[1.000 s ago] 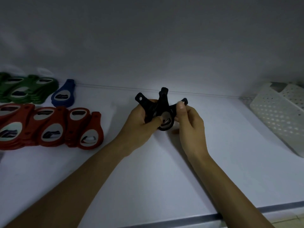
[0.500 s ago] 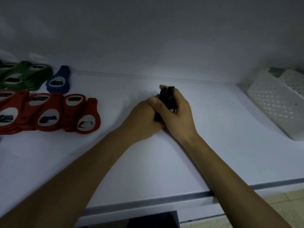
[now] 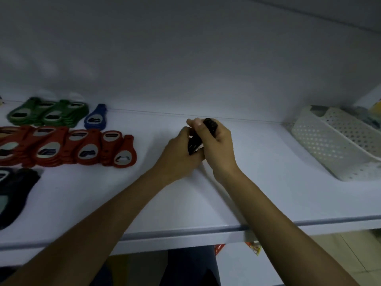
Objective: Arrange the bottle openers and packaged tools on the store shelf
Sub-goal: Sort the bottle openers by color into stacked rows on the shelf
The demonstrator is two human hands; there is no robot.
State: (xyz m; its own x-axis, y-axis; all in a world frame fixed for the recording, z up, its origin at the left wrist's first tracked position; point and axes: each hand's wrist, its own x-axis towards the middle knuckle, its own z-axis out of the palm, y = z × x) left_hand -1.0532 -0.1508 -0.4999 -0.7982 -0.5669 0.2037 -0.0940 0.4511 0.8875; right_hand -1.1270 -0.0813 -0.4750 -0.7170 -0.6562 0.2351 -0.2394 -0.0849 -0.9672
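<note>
Both hands meet over the middle of the white shelf [image 3: 268,182], curled around a bunch of black bottle openers [image 3: 194,142]. The left hand [image 3: 177,155] grips the lower end; the right hand [image 3: 216,145] wraps the upper end, thumb across the top. The fingers hide most of the bunch, so how many openers it holds cannot be told.

Left of the hands lie overlapping red bottle openers [image 3: 68,148], behind them green bottle openers [image 3: 49,114] and a blue bottle opener [image 3: 95,120]. Dark openers [image 3: 14,195] are cut off at the left edge. Right of the hands sits a white perforated basket [image 3: 329,145], partly out of frame.
</note>
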